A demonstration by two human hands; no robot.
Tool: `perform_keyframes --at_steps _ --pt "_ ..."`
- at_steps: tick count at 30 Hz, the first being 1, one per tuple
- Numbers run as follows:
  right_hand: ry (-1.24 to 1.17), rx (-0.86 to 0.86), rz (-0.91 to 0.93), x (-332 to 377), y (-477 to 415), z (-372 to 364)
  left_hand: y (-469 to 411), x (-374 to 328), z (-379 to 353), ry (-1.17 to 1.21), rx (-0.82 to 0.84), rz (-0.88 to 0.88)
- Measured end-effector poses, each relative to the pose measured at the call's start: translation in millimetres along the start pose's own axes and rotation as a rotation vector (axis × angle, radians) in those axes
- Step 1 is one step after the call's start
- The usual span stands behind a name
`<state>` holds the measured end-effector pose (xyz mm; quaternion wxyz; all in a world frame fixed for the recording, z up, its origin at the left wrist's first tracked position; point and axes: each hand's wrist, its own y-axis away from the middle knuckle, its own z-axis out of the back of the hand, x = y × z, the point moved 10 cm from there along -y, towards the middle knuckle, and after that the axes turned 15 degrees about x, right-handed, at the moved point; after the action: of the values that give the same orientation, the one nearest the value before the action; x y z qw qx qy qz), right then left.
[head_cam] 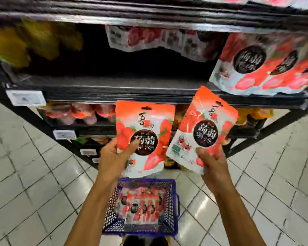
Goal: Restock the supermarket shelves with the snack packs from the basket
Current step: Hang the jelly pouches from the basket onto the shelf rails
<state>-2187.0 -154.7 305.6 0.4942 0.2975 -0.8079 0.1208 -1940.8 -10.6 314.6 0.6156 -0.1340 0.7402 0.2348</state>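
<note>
I am watching the left hand [114, 157] gripping a red-and-white strawberry-printed plastic snack pack [144, 128] at its lower left edge, with the thumb lying across its round black label. The right hand [214, 167] is holding a second matching pack [203, 128], tilted rightward, by its bottom corner. Both are hanging before the black metal shelf [114, 94]. Below, a blue plastic mesh basket [172, 210] is sitting on the white tiled floor [34, 166], carrying more such packs [140, 205].

Bright, motion-blurred, blocky, edge-warped.

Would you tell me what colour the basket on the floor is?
The basket is blue, clearest in the head view.
</note>
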Motion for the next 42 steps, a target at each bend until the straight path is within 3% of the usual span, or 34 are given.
perform_keyframes --at_steps 8,15,31,42 --pt "0.2 -0.189 0.143 66 16 -9 -10 -44 -4 -0.016 0.064 -0.025" --pt "0.32 -0.288 0.188 87 22 -1 -13 -42 -25 0.05 0.114 -0.001" --pt "0.403 -0.224 0.26 126 -31 16 -26 -48 -69 0.081 0.156 0.005" --pt "0.406 -0.206 0.378 152 -84 8 -40 -51 -63 0.034 0.059 -0.008"
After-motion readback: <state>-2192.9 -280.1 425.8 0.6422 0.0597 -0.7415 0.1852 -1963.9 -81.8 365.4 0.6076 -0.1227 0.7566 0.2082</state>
